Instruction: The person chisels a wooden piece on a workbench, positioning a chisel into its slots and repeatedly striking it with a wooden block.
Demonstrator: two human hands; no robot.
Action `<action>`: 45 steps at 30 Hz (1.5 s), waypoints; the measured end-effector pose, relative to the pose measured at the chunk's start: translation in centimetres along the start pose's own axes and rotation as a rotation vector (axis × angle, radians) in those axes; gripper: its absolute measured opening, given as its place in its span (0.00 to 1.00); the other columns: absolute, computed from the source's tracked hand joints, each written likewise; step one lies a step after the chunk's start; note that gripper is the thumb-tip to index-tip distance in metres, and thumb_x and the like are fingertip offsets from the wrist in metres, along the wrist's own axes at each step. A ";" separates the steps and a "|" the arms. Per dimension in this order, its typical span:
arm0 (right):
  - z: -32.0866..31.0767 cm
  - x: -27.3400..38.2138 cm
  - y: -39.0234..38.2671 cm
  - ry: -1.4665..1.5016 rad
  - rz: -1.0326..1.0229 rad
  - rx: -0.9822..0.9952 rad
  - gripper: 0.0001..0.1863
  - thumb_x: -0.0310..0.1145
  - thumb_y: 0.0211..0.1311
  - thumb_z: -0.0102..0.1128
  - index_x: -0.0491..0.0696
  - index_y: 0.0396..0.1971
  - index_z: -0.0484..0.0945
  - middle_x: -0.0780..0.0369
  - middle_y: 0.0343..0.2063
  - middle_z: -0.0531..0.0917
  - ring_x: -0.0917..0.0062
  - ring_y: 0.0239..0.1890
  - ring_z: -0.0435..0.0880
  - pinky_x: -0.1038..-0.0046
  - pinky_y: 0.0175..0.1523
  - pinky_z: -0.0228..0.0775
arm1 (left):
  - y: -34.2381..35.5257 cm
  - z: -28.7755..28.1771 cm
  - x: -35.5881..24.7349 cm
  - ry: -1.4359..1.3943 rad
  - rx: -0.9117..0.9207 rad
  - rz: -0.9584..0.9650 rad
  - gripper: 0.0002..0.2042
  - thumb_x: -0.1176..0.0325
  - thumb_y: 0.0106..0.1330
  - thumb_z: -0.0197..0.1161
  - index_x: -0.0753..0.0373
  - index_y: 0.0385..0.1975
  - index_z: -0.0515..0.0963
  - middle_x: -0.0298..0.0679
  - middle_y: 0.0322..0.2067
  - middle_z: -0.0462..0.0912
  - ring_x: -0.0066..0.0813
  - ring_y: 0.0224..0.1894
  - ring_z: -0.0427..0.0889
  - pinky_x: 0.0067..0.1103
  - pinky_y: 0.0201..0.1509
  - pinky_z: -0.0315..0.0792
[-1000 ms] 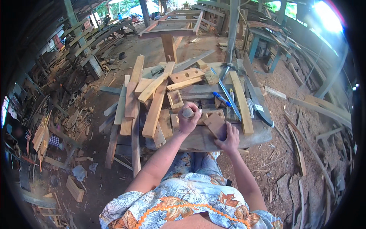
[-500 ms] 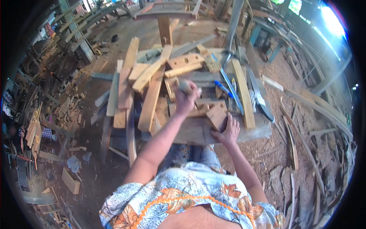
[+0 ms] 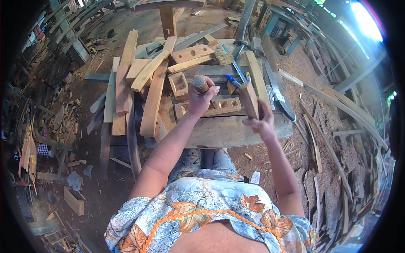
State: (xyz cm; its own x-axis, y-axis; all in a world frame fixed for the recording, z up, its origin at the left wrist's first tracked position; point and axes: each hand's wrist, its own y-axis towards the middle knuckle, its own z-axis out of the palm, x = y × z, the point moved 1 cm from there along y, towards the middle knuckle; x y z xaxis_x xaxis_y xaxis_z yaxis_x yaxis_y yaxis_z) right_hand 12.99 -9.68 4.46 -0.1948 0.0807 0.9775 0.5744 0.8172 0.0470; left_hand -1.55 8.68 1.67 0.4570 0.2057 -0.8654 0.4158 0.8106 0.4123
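Note:
My left hand (image 3: 202, 100) is closed round an upright, round wooden tool handle (image 3: 199, 82); the tool's lower end is hidden. In my right hand (image 3: 263, 124) a rectangular wooden block (image 3: 249, 100) stands tilted on end. Beneath my hands lies a wooden piece with square mortises (image 3: 228, 106) on the workbench (image 3: 223, 133). A squarish piece with a recess (image 3: 177, 83) sits just beyond my left hand. Blue markers (image 3: 232, 80) and a blue-and-silver ruler (image 3: 237, 67) lie beyond the right-hand block.
Long boards (image 3: 152, 105) pile across the bench's left side, with a drilled piece (image 3: 190, 53) at the back. A long blade with black handle (image 3: 278, 95) lies at the right edge. A metal post (image 3: 244, 19) rises behind; scrap wood (image 3: 74, 198) litters the floor.
My right hand has lifted the block from nearly flat to upright and shifted it rightward. My left hand with the handle has risen slightly in view; the view itself has shifted.

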 end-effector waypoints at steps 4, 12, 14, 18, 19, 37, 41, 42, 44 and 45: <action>-0.2 9.1 2.2 -0.044 -0.372 0.028 0.51 0.41 0.26 0.75 0.39 0.58 0.65 0.55 0.47 0.75 0.68 0.50 0.76 0.68 0.56 0.68 | 0.3 0.4 0.6 0.018 0.085 0.054 0.08 0.79 0.54 0.65 0.62 0.27 0.71 0.31 0.23 0.75 0.17 0.24 0.77 0.16 0.28 0.73; 4.3 14.8 4.6 -0.707 -0.466 0.285 0.53 0.43 0.31 0.79 0.42 0.61 0.61 0.55 0.47 0.74 0.68 0.51 0.74 0.68 0.57 0.67 | 0.0 1.7 1.0 0.012 0.044 0.100 0.06 0.80 0.54 0.64 0.64 0.28 0.75 0.29 0.25 0.79 0.15 0.28 0.77 0.17 0.33 0.72; 4.5 15.5 4.8 -0.858 -0.389 0.290 0.52 0.44 0.29 0.78 0.42 0.59 0.62 0.54 0.45 0.75 0.65 0.50 0.75 0.66 0.55 0.69 | 0.2 1.9 1.1 0.065 0.106 0.108 0.06 0.80 0.54 0.63 0.64 0.31 0.76 0.30 0.26 0.80 0.15 0.28 0.78 0.17 0.34 0.73; 3.7 17.2 3.8 -0.669 -0.724 0.044 0.50 0.44 0.26 0.74 0.43 0.57 0.64 0.51 0.44 0.76 0.59 0.48 0.78 0.61 0.52 0.70 | 0.6 2.3 1.3 -0.029 0.228 0.086 0.08 0.80 0.56 0.61 0.65 0.35 0.76 0.31 0.28 0.82 0.15 0.29 0.79 0.17 0.35 0.74; 3.6 17.3 3.4 -0.466 -0.774 0.056 0.50 0.43 0.26 0.74 0.43 0.57 0.64 0.51 0.44 0.77 0.58 0.48 0.78 0.60 0.52 0.70 | 0.6 2.4 1.4 0.042 0.201 0.097 0.08 0.79 0.56 0.61 0.66 0.35 0.77 0.31 0.28 0.82 0.15 0.30 0.79 0.17 0.35 0.74; 1.7 15.3 2.6 -0.965 -0.558 0.027 0.54 0.42 0.28 0.77 0.46 0.62 0.59 0.49 0.47 0.74 0.56 0.52 0.75 0.61 0.57 0.67 | -0.3 3.8 1.4 0.054 0.202 0.044 0.07 0.81 0.53 0.64 0.67 0.33 0.79 0.33 0.29 0.84 0.15 0.29 0.79 0.18 0.33 0.73; 1.3 14.7 2.3 -0.316 -0.652 0.042 0.56 0.40 0.29 0.77 0.44 0.64 0.58 0.54 0.47 0.75 0.64 0.51 0.77 0.67 0.58 0.68 | -0.2 3.9 1.5 0.009 0.255 0.061 0.07 0.79 0.54 0.65 0.66 0.33 0.78 0.31 0.28 0.82 0.13 0.29 0.77 0.18 0.32 0.72; 1.5 14.2 2.3 -0.636 -0.582 0.098 0.56 0.41 0.28 0.77 0.43 0.63 0.58 0.51 0.49 0.75 0.60 0.52 0.76 0.65 0.58 0.68 | -0.3 3.9 1.5 0.065 0.257 0.098 0.07 0.78 0.54 0.65 0.66 0.33 0.78 0.31 0.27 0.81 0.13 0.28 0.76 0.17 0.32 0.72; 1.7 12.8 2.3 -0.808 -0.270 0.224 0.56 0.43 0.28 0.77 0.43 0.63 0.58 0.48 0.51 0.74 0.56 0.54 0.75 0.63 0.59 0.67 | -0.4 3.7 1.5 0.097 0.267 0.078 0.06 0.77 0.54 0.66 0.65 0.31 0.77 0.29 0.24 0.79 0.13 0.26 0.76 0.16 0.30 0.70; 1.4 12.3 2.2 -0.748 -0.327 0.174 0.56 0.42 0.27 0.77 0.43 0.62 0.59 0.48 0.50 0.75 0.57 0.54 0.76 0.63 0.59 0.67 | -0.5 3.5 1.4 0.077 0.275 0.020 0.05 0.76 0.55 0.66 0.64 0.30 0.77 0.29 0.23 0.78 0.13 0.25 0.75 0.16 0.29 0.70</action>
State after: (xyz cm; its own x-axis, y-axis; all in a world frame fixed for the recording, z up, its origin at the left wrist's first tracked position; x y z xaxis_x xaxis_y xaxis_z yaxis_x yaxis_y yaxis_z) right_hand 10.73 -6.06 16.33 -0.8423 0.1319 0.5226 0.2781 0.9369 0.2118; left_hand 1.66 6.63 1.27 0.4101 0.2696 -0.8713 0.6101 0.6291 0.4818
